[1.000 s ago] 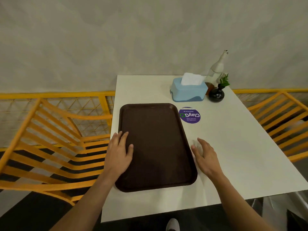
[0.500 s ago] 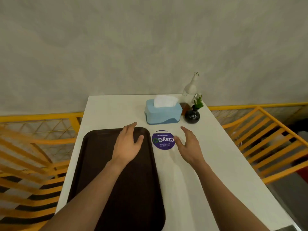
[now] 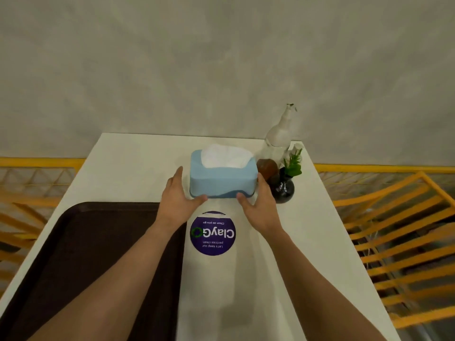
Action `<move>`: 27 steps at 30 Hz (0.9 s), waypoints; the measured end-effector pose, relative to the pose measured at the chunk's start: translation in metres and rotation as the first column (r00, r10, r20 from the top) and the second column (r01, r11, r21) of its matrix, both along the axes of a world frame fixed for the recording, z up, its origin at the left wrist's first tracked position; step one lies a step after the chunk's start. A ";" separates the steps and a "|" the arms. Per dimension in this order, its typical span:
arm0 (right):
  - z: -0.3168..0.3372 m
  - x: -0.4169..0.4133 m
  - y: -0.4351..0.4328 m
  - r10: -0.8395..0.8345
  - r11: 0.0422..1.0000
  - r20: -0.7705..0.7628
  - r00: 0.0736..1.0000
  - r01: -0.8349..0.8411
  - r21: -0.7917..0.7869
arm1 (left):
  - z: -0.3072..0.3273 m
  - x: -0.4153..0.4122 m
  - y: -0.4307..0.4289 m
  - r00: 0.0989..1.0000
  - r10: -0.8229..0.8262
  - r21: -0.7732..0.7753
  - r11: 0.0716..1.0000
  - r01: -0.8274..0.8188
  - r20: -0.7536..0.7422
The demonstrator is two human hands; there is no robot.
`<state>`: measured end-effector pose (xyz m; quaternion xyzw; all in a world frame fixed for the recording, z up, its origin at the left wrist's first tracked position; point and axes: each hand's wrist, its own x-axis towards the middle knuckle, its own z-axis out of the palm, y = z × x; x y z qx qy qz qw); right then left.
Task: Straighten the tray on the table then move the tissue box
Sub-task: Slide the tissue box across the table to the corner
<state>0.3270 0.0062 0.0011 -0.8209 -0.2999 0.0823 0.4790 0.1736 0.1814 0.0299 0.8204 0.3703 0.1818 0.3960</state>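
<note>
A light blue tissue box (image 3: 222, 179) with white tissue sticking out of its top stands toward the far end of the white table (image 3: 128, 166). My left hand (image 3: 178, 199) is at its left end and my right hand (image 3: 259, 206) at its right end, both thumbs touching the box's front lower edge, fingers along its sides. The dark brown tray (image 3: 81, 254) lies flat on the near left part of the table, its long side parallel to the table's edge; my left forearm crosses over it.
A round purple sticker (image 3: 213, 233) is on the table just in front of the box. A clear glass bottle (image 3: 279, 137), a brown object (image 3: 267, 167) and a small black vase with a green sprig (image 3: 284, 189) stand right of the box. Yellow chairs flank the table.
Both hands left the tray and reached forward to the two ends of the tissue box. The view moved closer to the far end of the table.
</note>
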 end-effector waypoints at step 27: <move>-0.019 0.014 0.026 -0.046 0.999 -0.024 0.999 0.046 0.019 | 0.000 0.028 0.029 0.994 -0.020 -0.107 0.994 0.031 0.105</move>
